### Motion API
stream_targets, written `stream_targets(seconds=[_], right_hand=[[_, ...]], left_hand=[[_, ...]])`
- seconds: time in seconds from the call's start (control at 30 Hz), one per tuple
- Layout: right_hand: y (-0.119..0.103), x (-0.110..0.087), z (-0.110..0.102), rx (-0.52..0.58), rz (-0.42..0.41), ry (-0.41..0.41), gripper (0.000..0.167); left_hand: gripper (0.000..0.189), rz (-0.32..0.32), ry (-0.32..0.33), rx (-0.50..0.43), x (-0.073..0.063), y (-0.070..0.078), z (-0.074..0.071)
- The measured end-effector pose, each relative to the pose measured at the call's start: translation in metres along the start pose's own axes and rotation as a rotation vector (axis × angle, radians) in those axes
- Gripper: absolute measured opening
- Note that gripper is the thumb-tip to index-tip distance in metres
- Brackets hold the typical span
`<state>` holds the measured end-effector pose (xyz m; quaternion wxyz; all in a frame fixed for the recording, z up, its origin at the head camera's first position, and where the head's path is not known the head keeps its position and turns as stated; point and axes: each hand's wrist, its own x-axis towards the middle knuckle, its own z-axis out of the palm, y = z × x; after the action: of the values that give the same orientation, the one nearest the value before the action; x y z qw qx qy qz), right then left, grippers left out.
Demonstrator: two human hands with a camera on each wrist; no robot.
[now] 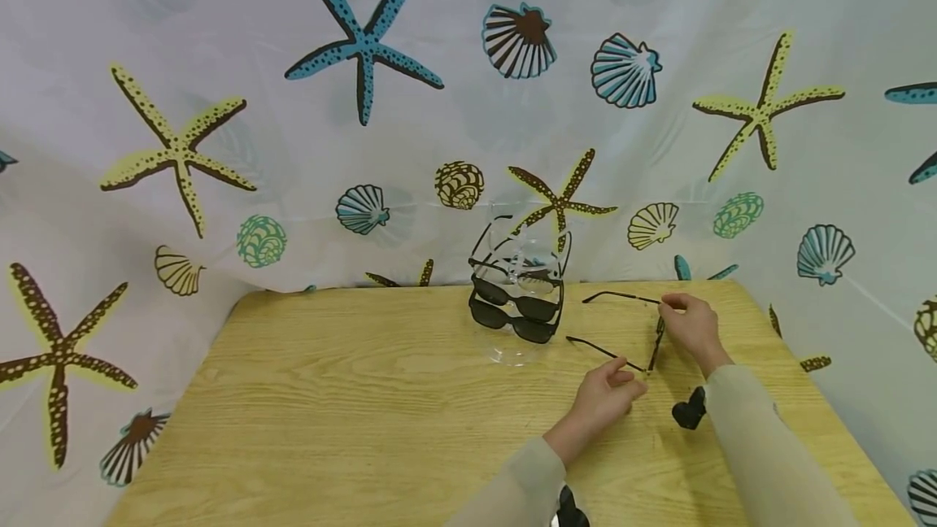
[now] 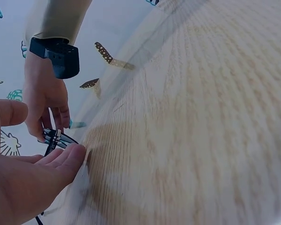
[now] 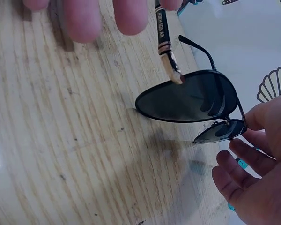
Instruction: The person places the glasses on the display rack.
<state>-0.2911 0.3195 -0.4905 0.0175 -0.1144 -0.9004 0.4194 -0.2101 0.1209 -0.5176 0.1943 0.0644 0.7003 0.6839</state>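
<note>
A pair of dark-lensed sunglasses [image 3: 187,101] stands on the table's right side, temples spread and pointing left. My right hand [image 1: 691,328] pinches its far end by the hinge, thumb behind and fingertips at the rim in the right wrist view. Beside the near hinge is my left hand [image 1: 603,397], palm turned up and thumb apart from the loosely extended fingers. Its fingertips [image 3: 131,18] overlap the near temple, which has gold-coloured detail at the hinge.
Left of the sunglasses stands a clear display stand [image 1: 508,358] bearing several pairs of glasses, with dark sunglasses [image 1: 516,320] lowest. The wooden table [image 1: 329,397] backs onto a hanging cloth [image 1: 439,128] printed with starfish and shells. A black wrist camera [image 2: 58,56] sits under the right wrist.
</note>
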Motion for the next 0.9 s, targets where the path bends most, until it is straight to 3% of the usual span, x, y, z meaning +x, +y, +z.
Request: stream_targets(seconds=[0.47,0.67,0.9], right_hand=[[0.003,0.003,-0.001,-0.001,0.010,-0.044,0.055],[0.006,0.003,0.000,0.013,0.016,-0.036,0.057],[0.011,-0.006,-0.002,0.109,0.050,-0.059,0.058]], left_hand=[[0.064,-0.002,-0.008,-0.072,0.008,-0.003,0.005],[0.061,0.043,0.043,-0.018,0.011,-0.006,0.005],[0.051,0.125,0.131,0.046,0.011,-0.007,0.002]])
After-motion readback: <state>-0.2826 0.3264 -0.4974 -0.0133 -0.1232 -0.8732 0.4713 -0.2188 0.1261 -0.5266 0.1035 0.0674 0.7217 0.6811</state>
